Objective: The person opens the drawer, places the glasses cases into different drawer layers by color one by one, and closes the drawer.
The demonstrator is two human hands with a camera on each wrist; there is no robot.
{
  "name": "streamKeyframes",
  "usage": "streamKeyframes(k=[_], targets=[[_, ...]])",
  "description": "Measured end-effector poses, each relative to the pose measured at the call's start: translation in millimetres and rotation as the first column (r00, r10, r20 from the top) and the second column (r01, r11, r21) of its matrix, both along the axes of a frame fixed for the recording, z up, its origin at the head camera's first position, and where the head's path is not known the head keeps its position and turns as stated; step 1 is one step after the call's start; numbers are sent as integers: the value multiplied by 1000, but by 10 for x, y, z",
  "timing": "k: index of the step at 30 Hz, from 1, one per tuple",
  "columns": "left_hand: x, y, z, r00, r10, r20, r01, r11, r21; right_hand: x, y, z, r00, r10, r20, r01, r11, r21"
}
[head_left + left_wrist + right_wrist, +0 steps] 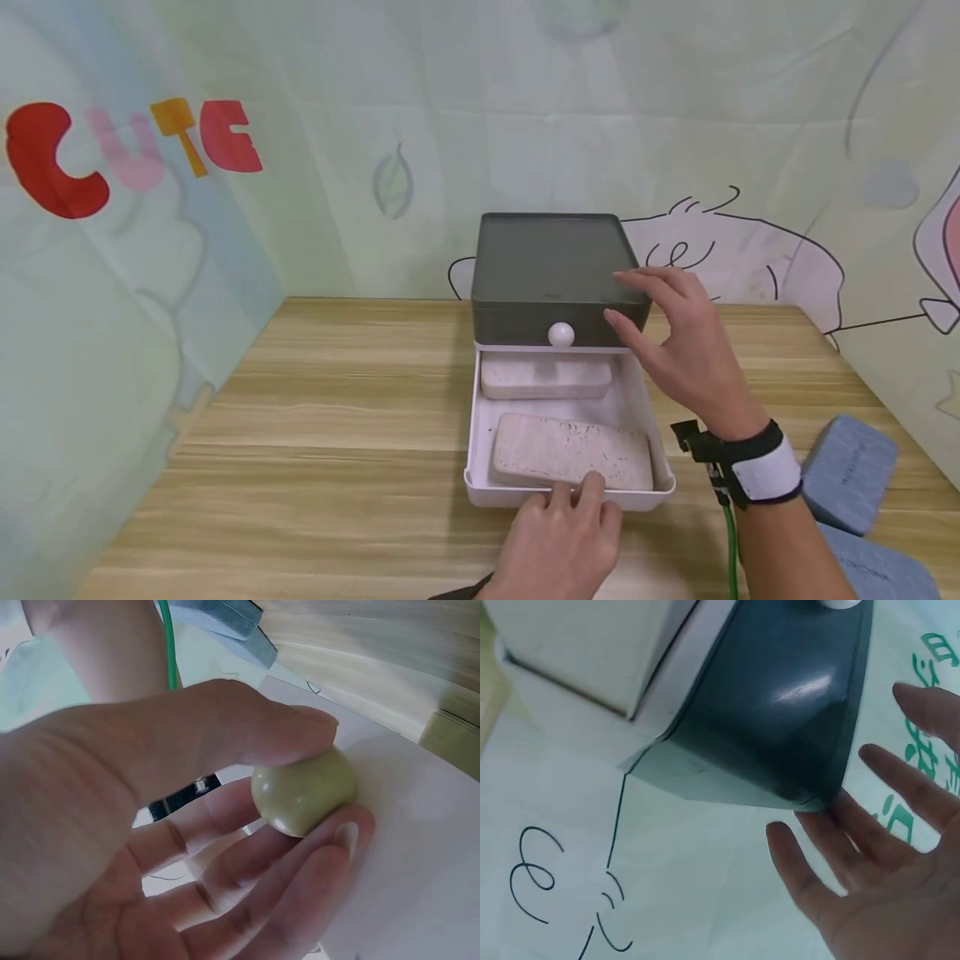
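A small drawer box with a dark grey upper part (555, 258) has its white lower drawer (540, 500) pulled out toward me. Inside the drawer are two pale oblong blocks, one (573, 450) near the front and one (546, 379) at the back. My left hand (558, 542) is at the drawer front; in the left wrist view, its thumb and fingers pinch a round pale knob (304, 791). My right hand (686, 342) is spread with fingers apart at the right side of the grey part, fingertips right at its edge.
A white knob (561, 335) sits on the grey front. Two blue lettered blocks, one (851, 475) behind the other (881, 571), lie right of my right forearm on the wooden table (322, 450). A green cable (731, 542) runs along that forearm. Printed cloth (330, 167) walls surround the table.
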State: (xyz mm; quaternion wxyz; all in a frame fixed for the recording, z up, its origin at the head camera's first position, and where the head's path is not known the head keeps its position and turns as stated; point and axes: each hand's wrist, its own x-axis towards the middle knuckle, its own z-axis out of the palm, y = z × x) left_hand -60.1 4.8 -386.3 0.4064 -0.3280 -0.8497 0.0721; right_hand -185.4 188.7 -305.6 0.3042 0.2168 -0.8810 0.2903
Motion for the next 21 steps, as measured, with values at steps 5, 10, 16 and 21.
streamKeyframes(k=[5, 10, 16, 21], targets=[[-1, -3, 4, 1000, -4, -6, 4, 1000, 9, -104, 68, -87, 998, 34, 47, -37, 997, 63], [-2, -8, 8, 1000, -8, 1, 8, 1000, 7, -216, 106, -186, 996, 87, 24, -90, 989, 117], [-3, -10, 11, 1000, -8, 5, 8, 1000, 8, -287, 121, -264, 993, 110, -38, -105, 987, 121], [-8, -12, 9, 1000, -12, -1, 12, 1000, 5, -310, 105, -300, 992, 110, -65, -103, 989, 102]])
